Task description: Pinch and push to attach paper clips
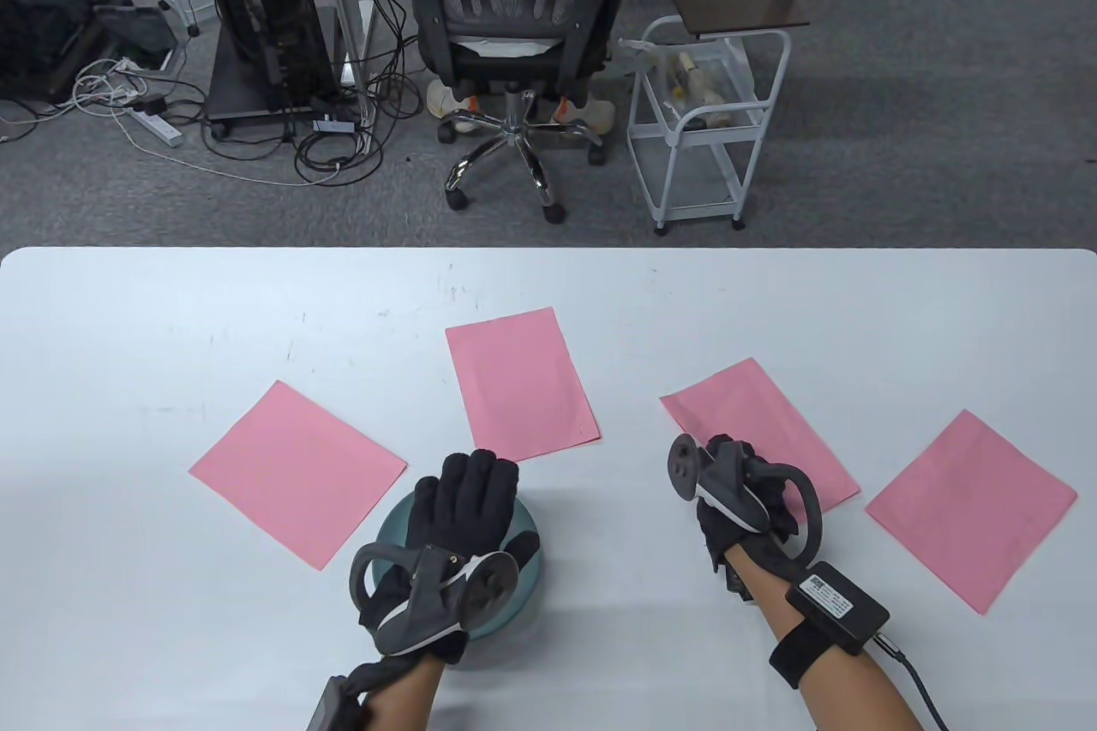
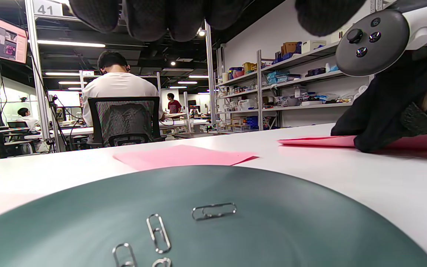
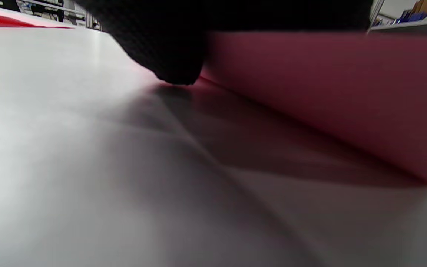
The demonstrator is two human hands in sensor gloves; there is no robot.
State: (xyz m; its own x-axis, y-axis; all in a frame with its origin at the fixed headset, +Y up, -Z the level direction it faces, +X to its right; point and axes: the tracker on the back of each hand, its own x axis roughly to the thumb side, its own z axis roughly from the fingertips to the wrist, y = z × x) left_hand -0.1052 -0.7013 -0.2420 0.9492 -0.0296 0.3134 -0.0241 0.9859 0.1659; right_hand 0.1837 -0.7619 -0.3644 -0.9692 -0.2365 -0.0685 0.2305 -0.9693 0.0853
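A round teal dish (image 1: 388, 527) sits near the table's front edge, and the left wrist view (image 2: 272, 207) shows several paper clips (image 2: 214, 211) in it. My left hand (image 1: 470, 495) is spread flat just above the dish, holding nothing; its fingers (image 2: 154, 18) hang above the clips. My right hand (image 1: 737, 491) has its fingers curled onto the near-left edge of a pink paper (image 1: 754, 414). In the right wrist view a fingertip (image 3: 169, 48) meets that paper (image 3: 328, 92), whose edge is lifted slightly off the table.
Three more pink papers lie on the white table (image 1: 128, 354): one at the left (image 1: 296, 470), one in the middle (image 1: 521, 381), one at the far right (image 1: 973, 506). An office chair (image 1: 510, 11) and a white trolley (image 1: 703, 122) stand beyond the far edge.
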